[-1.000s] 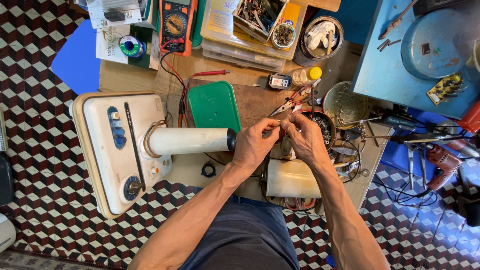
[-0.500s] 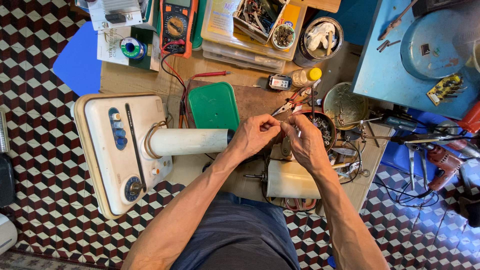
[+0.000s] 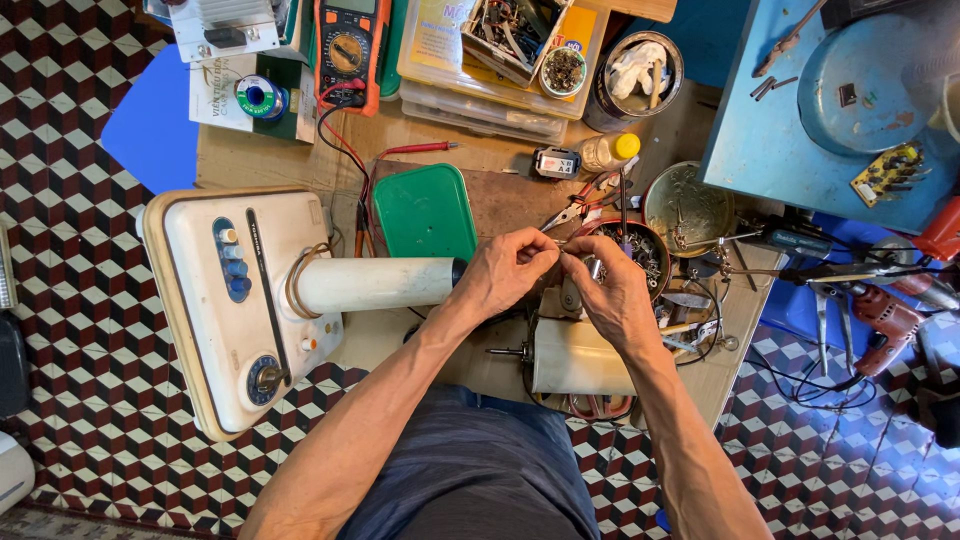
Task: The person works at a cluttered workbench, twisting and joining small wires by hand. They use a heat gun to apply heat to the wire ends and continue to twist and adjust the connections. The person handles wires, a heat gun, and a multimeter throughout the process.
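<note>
Both hands meet fingertip to fingertip: left hand (image 3: pixel 505 272) and right hand (image 3: pixel 608 292) pinch something small, too tiny to identify, held close above the white motor (image 3: pixel 580 357) for a clear view. Beyond lie a green lid (image 3: pixel 425 212), a yellow-capped bottle (image 3: pixel 608 151), and an orange multimeter (image 3: pixel 348 45).

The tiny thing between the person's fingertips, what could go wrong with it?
1. The left hand and right hand pinch something too small to make out, above a bowl of small metal parts. If it slips, it could get lost among them.
2. The fan motor lies at the table's near edge, under the right hand; a bump might knock it toward the floor.
3. Pliers and a screwdriver lie close by, so an elbow may snag them.
</note>
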